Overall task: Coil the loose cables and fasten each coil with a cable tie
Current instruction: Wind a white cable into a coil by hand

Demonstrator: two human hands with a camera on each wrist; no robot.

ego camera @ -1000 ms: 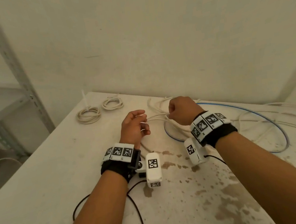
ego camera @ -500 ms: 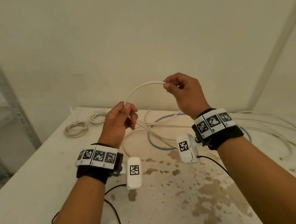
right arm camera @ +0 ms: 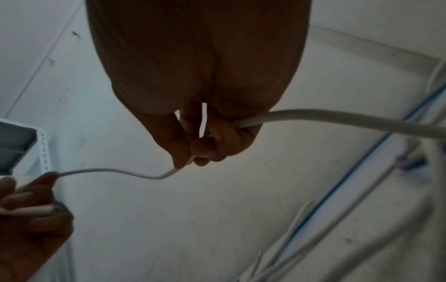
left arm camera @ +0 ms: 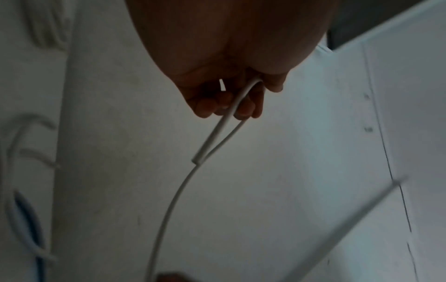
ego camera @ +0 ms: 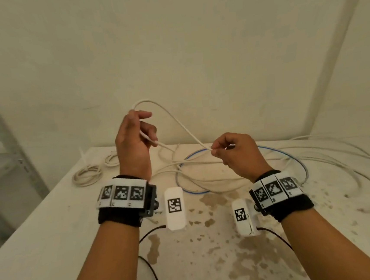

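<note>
Both of your hands are raised above the worktop [ego camera: 41, 232] with one white cable [ego camera: 173, 118] strung between them. Your left hand [ego camera: 132, 142] is the higher one; its fingers curl round a doubled-back section, so the cable arches up over the hand and its cut end pokes out below the fingers, as the left wrist view shows. Your right hand [ego camera: 237, 155] sits lower and to the right, pinching the same cable between thumb and fingertips [right arm camera: 200, 150], the rest of it trailing off past the palm. Below your hands, loose white cables [ego camera: 206, 180] and a blue cable [ego camera: 294, 158] lie tangled on the worktop. Two finished coils [ego camera: 88, 175] rest near the far left corner, well apart from the tangle. Brown stains [ego camera: 242, 254] mark the surface near you.
</note>
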